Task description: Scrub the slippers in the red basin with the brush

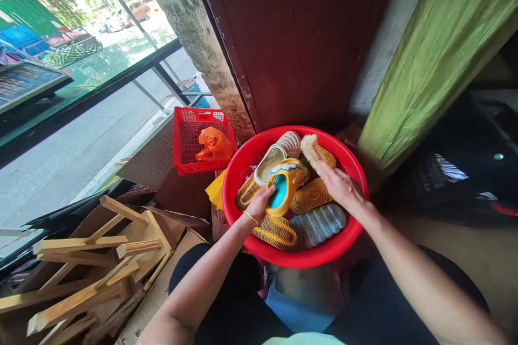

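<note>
My left hand (261,204) grips the heel end of a yellow clog (290,186) with a turquoise inside, its opening tilted toward me. In my right hand (342,186) is a pale-bristled brush (311,150), raised to the right of that clog and blurred at its tip. Both hands are over a round red basin (361,172). Inside it lie several other shoes: a cream clog (271,163), a grey-blue one (321,225) with a ridged sole, and yellow-brown ones (279,232) with their patterned soles showing.
A red crate (182,143) with an orange plastic bag (214,144) stands behind the basin to the left. Wooden stools (133,248) are piled at lower left. A dark red door (299,43) and a green curtain (429,59) rise behind.
</note>
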### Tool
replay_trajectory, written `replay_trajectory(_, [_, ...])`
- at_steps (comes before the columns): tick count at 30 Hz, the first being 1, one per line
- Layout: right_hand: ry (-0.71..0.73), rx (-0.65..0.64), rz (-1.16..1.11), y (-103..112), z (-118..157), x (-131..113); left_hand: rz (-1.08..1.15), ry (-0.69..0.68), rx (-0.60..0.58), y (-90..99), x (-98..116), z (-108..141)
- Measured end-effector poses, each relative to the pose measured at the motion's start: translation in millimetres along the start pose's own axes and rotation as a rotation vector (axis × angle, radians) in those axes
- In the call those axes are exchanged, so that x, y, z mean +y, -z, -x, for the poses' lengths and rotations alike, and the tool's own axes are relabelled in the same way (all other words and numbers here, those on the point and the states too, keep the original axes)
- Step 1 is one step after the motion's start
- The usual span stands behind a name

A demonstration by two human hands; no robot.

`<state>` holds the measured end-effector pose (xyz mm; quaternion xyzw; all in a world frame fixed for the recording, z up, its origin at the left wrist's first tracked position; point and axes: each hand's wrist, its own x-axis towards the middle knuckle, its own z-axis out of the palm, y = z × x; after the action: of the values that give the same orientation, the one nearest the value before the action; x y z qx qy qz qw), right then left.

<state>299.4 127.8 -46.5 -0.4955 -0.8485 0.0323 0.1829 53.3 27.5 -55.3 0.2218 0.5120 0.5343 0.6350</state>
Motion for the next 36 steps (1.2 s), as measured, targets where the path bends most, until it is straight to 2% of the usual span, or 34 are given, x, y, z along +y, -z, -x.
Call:
replay_trajectory(3, [-0.005,0.114,-0.125,6,-10,10,-0.254,-0.141,-0.108,-2.2,-9,-2])
replay_trajectory(5, [0.057,0.129,-0.197,7,-9,5,-0.401,-0.242,-0.098,5.9,-5,-7])
replay_trajectory(7, [0.104,0.105,-0.24,7,-5,-3,-0.566,-0.386,0.029,23.1,8,-16])
replay_trajectory(9, [0.107,0.085,-0.261,4,-2,-7,-0.812,-0.465,0.214,45.1,23,-25])
replay_trajectory(10, [0.098,0.081,-0.269,3,-1,-7,-0.986,-0.443,0.279,55.7,28,-29])
replay_trajectory(13, [0.086,0.06,-0.281,-4,0,-4,-1.459,-0.188,0.286,77.5,28,-33])
replay_trajectory(16, [0.09,0.002,-0.228,-11,1,-6,-1.641,-0.034,0.288,80.4,11,-35])
replay_trajectory(19, [0.089,-0.051,-0.151,-20,2,-13,-1.673,0.028,0.307,71.6,1,-38])
replay_trajectory(21, [0.053,-0.044,-0.135,-27,1,-17,-1.683,0.053,0.312,65.0,3,-39])
replay_trajectory(24, [0.0,0.021,-0.195,-40,-2,-20,-1.692,0.061,0.273,59.9,19,-32])
replay_trajectory(26, [0.013,0.058,-0.279,-48,-4,-21,-1.667,0.045,0.226,60.2,33,-23])
replay_trajectory(29, [0.038,0.073,-0.401,-59,-8,-22,-1.582,-0.063,0.198,62.8,55,-6])
replay_trajectory(32, [-0.014,0.11,-0.462,-66,-13,-20,-1.314,-0.104,0.106,64.0,71,8])
replay_trajectory(36, [-0.077,0.167,-0.451,-67,-18,-20,-0.696,0.041,-0.086,56.7,71,17])
